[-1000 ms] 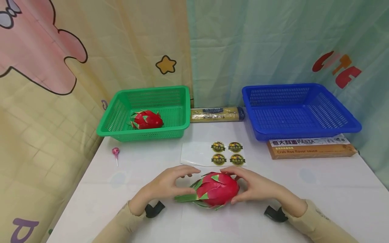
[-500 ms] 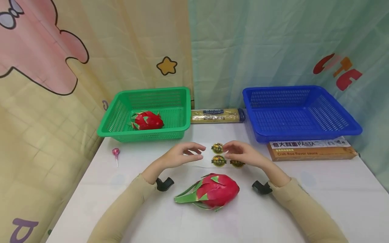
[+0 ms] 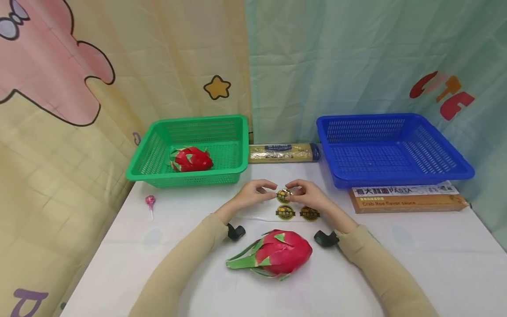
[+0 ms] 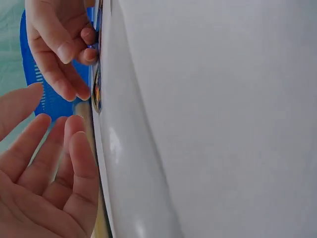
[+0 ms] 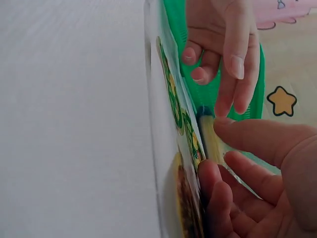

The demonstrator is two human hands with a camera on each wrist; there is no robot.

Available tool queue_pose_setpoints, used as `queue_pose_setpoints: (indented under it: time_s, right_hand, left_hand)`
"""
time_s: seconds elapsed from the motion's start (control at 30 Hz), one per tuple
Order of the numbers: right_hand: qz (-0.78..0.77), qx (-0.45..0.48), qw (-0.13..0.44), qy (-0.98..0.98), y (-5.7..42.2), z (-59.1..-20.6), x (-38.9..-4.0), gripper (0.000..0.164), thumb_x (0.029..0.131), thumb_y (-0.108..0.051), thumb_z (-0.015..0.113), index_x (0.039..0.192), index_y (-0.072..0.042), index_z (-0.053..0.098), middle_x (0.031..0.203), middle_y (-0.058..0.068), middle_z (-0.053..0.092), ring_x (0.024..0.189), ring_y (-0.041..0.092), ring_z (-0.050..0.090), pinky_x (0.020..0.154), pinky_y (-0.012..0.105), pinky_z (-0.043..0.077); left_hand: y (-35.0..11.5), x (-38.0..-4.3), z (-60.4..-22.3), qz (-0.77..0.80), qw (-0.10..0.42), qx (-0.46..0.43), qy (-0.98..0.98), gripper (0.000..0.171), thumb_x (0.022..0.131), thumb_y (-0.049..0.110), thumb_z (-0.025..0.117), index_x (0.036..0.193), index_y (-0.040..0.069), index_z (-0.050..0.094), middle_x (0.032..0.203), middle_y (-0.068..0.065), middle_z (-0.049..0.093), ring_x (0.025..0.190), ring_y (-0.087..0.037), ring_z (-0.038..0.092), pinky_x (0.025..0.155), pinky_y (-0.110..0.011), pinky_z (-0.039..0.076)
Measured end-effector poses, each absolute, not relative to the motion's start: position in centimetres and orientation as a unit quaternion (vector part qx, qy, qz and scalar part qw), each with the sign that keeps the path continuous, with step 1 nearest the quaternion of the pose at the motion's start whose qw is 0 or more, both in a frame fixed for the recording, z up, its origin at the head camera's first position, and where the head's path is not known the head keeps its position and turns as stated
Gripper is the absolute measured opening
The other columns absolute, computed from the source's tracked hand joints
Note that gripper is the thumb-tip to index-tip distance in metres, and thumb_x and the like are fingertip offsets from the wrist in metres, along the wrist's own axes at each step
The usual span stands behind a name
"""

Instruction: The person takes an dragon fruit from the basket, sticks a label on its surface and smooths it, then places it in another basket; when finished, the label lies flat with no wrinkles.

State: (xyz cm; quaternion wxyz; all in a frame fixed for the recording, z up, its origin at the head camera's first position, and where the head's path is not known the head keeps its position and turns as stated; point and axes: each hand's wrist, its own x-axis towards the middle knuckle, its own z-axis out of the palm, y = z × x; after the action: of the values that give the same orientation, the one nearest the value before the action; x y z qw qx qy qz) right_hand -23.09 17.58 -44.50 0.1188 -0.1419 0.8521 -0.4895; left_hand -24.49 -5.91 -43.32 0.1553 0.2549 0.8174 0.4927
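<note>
Both hands hover over a white sheet (image 3: 253, 213) of round fruit stickers at mid-table. My left hand (image 3: 255, 193) has its fingers loosely bent over the sheet's left part, with nothing between them. My right hand (image 3: 310, 195) is over the right part and covers the upper right sticker; in the right wrist view its thumb and fingers stand apart, the curled lower fingertips right at the sheet. Between the hands shows the upper left sticker (image 3: 283, 196), with two more below it. A pink-red dragon fruit (image 3: 285, 252) with green leaf tips lies nearer the body, untouched.
At the back left, a green basket (image 3: 198, 175) holds another dragon fruit (image 3: 192, 159). A blue basket (image 3: 400, 176) stands back right behind a pasta box (image 3: 409, 202). A yellow pasta pack (image 3: 283, 153) lies between the baskets. A lollipop (image 3: 150, 200) lies at left.
Both hands have left the dragon fruit, moved forward to the sticker sheet and come closer together. The dragon fruit stays where it was on the table.
</note>
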Motion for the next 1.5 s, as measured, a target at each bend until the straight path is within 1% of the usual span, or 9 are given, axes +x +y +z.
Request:
queue_pose_setpoints:
  time_s: [0.17,0.27,0.4,0.67,0.8,0.93,1.2,1.4,1.5]
  right_hand:
    - [-0.482,-0.133,0.091,0.861,17.6,-45.6,-23.7,0.041,0.081,-0.017,0.074,0.117,-0.002,0.062,0.081,0.007,0.064,0.063,0.014,0.053,0.052,0.026,0.043]
    - [-0.477,-0.137,0.073,0.865,17.7,-46.1,-23.9,0.038,0.080,-0.016,0.074,0.115,-0.003,0.064,0.077,0.004,0.064,0.061,0.014,0.052,0.050,0.025,0.043]
    - [-0.468,-0.140,0.061,0.870,17.6,-46.3,-23.9,0.036,0.079,-0.016,0.075,0.112,-0.004,0.066,0.079,0.003,0.065,0.061,0.013,0.053,0.049,0.025,0.043]
    - [-0.441,-0.113,0.056,0.888,16.9,-46.1,-24.1,0.030,0.081,-0.020,0.074,0.107,-0.008,0.069,0.099,0.006,0.068,0.062,0.014,0.052,0.054,0.028,0.043]
    - [-0.429,-0.105,0.052,0.896,16.6,-46.0,-24.4,0.024,0.082,-0.018,0.072,0.103,-0.006,0.070,0.091,0.006,0.068,0.065,0.015,0.055,0.059,0.028,0.044]
    - [-0.430,-0.114,0.045,0.895,16.5,-45.9,-24.6,0.017,0.084,-0.015,0.070,0.097,-0.005,0.070,0.084,0.004,0.067,0.068,0.014,0.056,0.063,0.028,0.044]
    - [-0.519,-0.120,0.100,0.841,17.2,-45.5,-24.3,0.017,0.088,-0.011,0.064,0.100,0.000,0.066,0.076,0.006,0.061,0.052,0.013,0.045,0.046,0.024,0.039]
    - [-0.563,-0.139,0.132,0.804,18.0,-44.5,-23.6,0.023,0.092,-0.011,0.059,0.107,0.006,0.059,0.089,0.012,0.063,0.073,0.017,0.057,0.063,0.027,0.049]
    - [-0.562,-0.155,0.128,0.802,18.1,-43.7,-23.1,0.023,0.093,-0.011,0.058,0.107,0.008,0.058,0.092,0.016,0.062,0.077,0.020,0.057,0.068,0.031,0.050]
  left_hand:
    - [-5.4,-24.9,-44.1,0.460,0.160,0.237,0.840,0.041,0.085,0.021,0.070,0.123,0.008,0.061,0.117,-0.005,0.062,0.077,-0.012,0.058,0.064,-0.025,0.048]
    - [-5.1,-25.1,-44.7,0.432,0.141,0.227,0.861,0.044,0.081,0.022,0.074,0.122,0.010,0.063,0.094,-0.004,0.064,0.065,-0.010,0.050,0.059,-0.024,0.042]
    - [-4.8,-25.4,-45.4,0.401,0.108,0.227,0.881,0.044,0.079,0.023,0.076,0.120,0.012,0.065,0.070,-0.002,0.056,0.058,-0.010,0.046,0.056,-0.024,0.039]
    - [-4.5,-25.3,-45.8,0.387,0.075,0.226,0.891,0.038,0.078,0.023,0.077,0.114,0.015,0.069,0.089,0.002,0.066,0.055,-0.008,0.046,0.056,-0.023,0.038]
    - [-4.4,-25.2,-45.6,0.391,0.074,0.229,0.888,0.038,0.078,0.023,0.077,0.114,0.013,0.069,0.104,-0.001,0.068,0.054,-0.008,0.046,0.054,-0.023,0.038]
    - [-4.5,-25.1,-45.5,0.395,0.074,0.233,0.886,0.038,0.078,0.022,0.077,0.114,0.013,0.069,0.107,-0.002,0.068,0.054,-0.007,0.047,0.054,-0.022,0.039]
    - [-4.5,-25.1,-45.4,0.389,0.073,0.235,0.888,0.039,0.078,0.024,0.077,0.114,0.013,0.068,0.100,-0.001,0.068,0.054,-0.007,0.047,0.055,-0.022,0.039]
    - [-4.4,-24.8,-45.1,0.376,0.083,0.234,0.893,0.044,0.076,0.023,0.079,0.117,0.014,0.066,0.067,0.000,0.055,0.054,-0.008,0.045,0.055,-0.023,0.038]
    - [-4.5,-24.6,-44.6,0.391,0.099,0.237,0.884,0.043,0.077,0.021,0.077,0.117,0.013,0.066,0.078,0.000,0.061,0.061,-0.009,0.051,0.059,-0.023,0.041]
